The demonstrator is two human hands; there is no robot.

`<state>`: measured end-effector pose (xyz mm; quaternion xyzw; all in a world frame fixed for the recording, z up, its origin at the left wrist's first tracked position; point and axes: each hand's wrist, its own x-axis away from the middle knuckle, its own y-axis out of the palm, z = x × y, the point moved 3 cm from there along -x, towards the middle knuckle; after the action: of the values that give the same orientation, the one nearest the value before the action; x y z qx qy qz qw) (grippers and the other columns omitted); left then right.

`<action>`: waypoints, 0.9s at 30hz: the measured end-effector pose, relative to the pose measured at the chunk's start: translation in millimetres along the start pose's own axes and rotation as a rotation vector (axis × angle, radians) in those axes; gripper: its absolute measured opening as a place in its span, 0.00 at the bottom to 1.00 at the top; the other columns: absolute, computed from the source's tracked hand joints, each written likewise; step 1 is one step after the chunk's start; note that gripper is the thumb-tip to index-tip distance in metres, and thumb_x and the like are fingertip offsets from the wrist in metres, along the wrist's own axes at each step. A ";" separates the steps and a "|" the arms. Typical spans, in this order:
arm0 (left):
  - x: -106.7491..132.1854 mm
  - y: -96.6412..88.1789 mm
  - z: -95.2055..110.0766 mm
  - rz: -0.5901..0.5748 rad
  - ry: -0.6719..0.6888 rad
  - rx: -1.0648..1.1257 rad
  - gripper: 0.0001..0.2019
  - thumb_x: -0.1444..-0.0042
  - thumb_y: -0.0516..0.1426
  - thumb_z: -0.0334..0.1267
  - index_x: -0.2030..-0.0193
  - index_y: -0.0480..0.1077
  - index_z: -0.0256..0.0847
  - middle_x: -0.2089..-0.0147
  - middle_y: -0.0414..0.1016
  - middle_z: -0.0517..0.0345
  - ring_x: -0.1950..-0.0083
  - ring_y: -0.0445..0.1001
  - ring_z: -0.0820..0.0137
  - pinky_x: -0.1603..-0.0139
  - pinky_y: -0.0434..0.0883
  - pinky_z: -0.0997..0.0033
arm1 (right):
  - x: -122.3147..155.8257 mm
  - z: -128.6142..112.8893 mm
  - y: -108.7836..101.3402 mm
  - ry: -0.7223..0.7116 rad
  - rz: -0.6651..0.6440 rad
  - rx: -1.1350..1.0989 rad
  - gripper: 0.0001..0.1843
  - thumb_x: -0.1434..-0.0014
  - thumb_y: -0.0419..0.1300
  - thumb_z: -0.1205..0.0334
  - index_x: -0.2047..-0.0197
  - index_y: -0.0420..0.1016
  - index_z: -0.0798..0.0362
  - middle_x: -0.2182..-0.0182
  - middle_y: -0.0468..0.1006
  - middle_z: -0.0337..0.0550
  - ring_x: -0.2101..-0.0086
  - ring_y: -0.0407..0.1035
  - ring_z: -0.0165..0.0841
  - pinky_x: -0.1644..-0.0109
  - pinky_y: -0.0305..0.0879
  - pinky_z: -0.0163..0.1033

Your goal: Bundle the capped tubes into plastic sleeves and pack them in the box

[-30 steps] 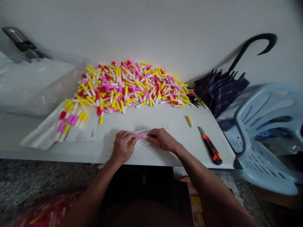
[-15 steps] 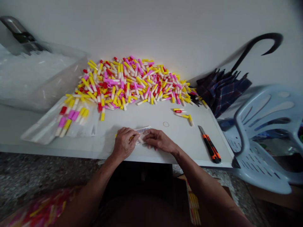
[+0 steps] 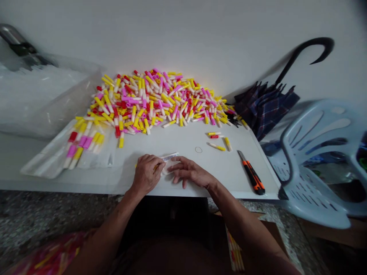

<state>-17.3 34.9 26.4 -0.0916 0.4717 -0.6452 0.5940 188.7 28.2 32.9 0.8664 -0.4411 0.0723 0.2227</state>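
Observation:
My left hand (image 3: 147,172) is closed near the table's front edge. It grips something with yellow ends, seemingly yellow-capped tubes like those in the pile, mostly covered by the fingers. A white strip with blue print (image 3: 171,156) sticks out between my two hands. My right hand (image 3: 191,172) has its fingers spread at the strip's right side; no grip shows there. Behind them lies a big heap of small white tubes (image 3: 160,101) with yellow, pink and red caps. A thin rubber band (image 3: 198,149) lies just beyond my right hand.
Several loose tubes (image 3: 217,146) and an orange-black utility knife (image 3: 252,175), blade out, lie at right. At left is a clear bag with tubes (image 3: 83,147) beside a large plastic bag (image 3: 54,95). A folded umbrella (image 3: 266,105) and blue chair (image 3: 315,168) stand right.
My right hand's fingers have spread and come away from the strip a little. My left hand keeps its grip. The whole view has shifted slightly.

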 end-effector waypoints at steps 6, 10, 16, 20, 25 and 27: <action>0.8 2.1 -0.4 0.048 0.025 0.021 0.09 0.31 0.58 0.41 0.64 0.74 0.44 0.64 0.79 0.57 0.59 0.73 0.61 0.50 0.66 0.55 | -7.5 4.5 6.2 0.024 -0.054 -0.029 0.36 0.41 0.69 0.61 0.32 0.62 0.45 0.45 0.79 0.50 0.66 0.81 0.33 0.74 0.71 0.30; 0.8 3.5 0.0 0.046 0.024 0.034 0.08 0.32 0.58 0.39 0.63 0.74 0.45 0.64 0.79 0.57 0.58 0.74 0.61 0.50 0.67 0.55 | -13.5 9.8 10.2 0.008 -0.058 -0.012 0.37 0.40 0.69 0.61 0.31 0.61 0.45 0.45 0.79 0.50 0.67 0.80 0.32 0.73 0.71 0.31; 2.3 2.6 -0.1 0.066 0.021 0.043 0.08 0.31 0.58 0.40 0.63 0.74 0.44 0.63 0.80 0.57 0.58 0.74 0.61 0.50 0.67 0.57 | 14.1 -9.0 -27.8 -0.197 0.227 0.419 0.29 0.35 0.66 0.58 0.33 0.69 0.46 0.46 0.79 0.49 0.65 0.77 0.32 0.63 0.74 0.37; 3.0 3.3 0.4 0.060 0.004 0.021 0.09 0.31 0.58 0.40 0.64 0.74 0.44 0.63 0.80 0.57 0.58 0.74 0.61 0.50 0.67 0.56 | 68.3 -41.4 -105.1 -0.293 0.877 0.966 0.15 0.33 0.62 0.60 0.44 0.78 0.52 0.48 0.81 0.52 0.62 0.76 0.35 0.55 0.72 0.42; 4.1 4.4 0.8 0.082 0.004 0.007 0.08 0.31 0.58 0.40 0.63 0.74 0.44 0.63 0.80 0.57 0.58 0.74 0.60 0.49 0.67 0.56 | 96.1 -44.7 -161.4 0.013 0.967 1.331 0.18 0.36 0.65 0.64 0.43 0.79 0.56 0.50 0.82 0.55 0.61 0.77 0.39 0.51 0.70 0.42; 4.6 4.7 0.6 0.086 0.007 0.007 0.08 0.31 0.58 0.40 0.63 0.74 0.44 0.62 0.80 0.57 0.57 0.75 0.60 0.49 0.67 0.56 | 91.0 -39.2 -162.6 0.032 0.903 1.376 0.16 0.34 0.63 0.63 0.44 0.81 0.55 0.50 0.82 0.55 0.59 0.77 0.40 0.50 0.69 0.41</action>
<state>-15.0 31.3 21.3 -0.0667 0.4750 -0.6210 0.6199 375.7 62.4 44.7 0.5474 -0.6008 0.4214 -0.4022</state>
